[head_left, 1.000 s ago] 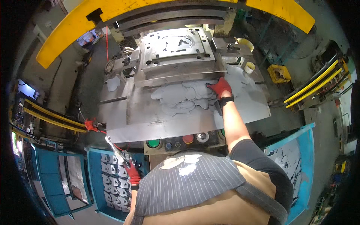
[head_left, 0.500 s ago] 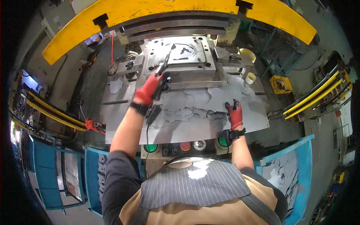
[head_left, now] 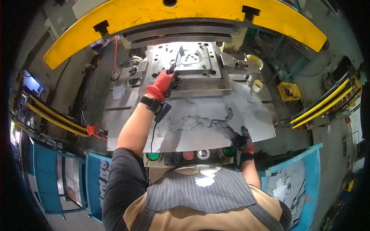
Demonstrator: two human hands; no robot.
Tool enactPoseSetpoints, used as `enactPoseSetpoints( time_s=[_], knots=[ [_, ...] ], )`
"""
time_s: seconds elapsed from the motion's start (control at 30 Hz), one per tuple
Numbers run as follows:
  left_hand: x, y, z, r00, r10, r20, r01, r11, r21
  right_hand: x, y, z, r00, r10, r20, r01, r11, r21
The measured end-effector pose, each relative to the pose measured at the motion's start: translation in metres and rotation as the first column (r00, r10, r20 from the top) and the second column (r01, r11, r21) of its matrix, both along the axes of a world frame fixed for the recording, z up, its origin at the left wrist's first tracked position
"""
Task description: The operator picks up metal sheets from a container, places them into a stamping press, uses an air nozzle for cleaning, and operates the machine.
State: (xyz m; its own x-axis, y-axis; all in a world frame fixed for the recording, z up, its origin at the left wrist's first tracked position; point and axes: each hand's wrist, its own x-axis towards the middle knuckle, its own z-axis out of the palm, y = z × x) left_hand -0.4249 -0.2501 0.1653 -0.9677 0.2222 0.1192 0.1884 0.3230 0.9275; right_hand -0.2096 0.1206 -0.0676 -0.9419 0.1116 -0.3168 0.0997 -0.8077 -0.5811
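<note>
My left hand, in a red glove with a black palm, is closed around a long, slim dark tool. The tool's kind is hard to make out. Its far end reaches over the bright metal die, which has a dark curved shape on its face. My right hand, gloved the same way, is low over the right front part of a grey sheet. Its fingers look apart, with nothing visible in them. Several loose cut grey pieces lie on the sheet between my hands.
A yellow press beam spans the far side. Green buttons and a red button line a panel at the near edge. Blue bins with metal pieces flank me, including the right bin. A small white tub stands at right.
My right hand has come back toward me, to the sheet's near edge. My left hand has shifted slightly right with the tool. The dark shapes on the die look different.
</note>
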Motion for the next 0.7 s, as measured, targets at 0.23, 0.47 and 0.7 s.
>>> enactPoseSetpoints(
  time_s=[0.23, 0.47, 0.7],
  knots=[
    [0.122, -0.075, -0.009, 0.995, 0.094, 0.046, -0.1, 0.982, 0.161, 0.012, 0.016, -0.019, 0.974, 0.143, 0.178, -0.171, 0.973, 0.154],
    [0.23, -0.18, -0.114, 0.868, 0.466, 0.169, -0.492, 0.854, 0.169, 0.012, -0.028, 0.025, 0.984, -0.056, 0.172, 0.004, 0.958, 0.285],
    [0.191, -0.282, -0.181, 0.83, 0.538, 0.15, -0.519, 0.842, -0.149, 0.006, -0.001, -0.008, 0.996, 0.003, 0.085, -0.018, 0.985, 0.171]
  ],
)
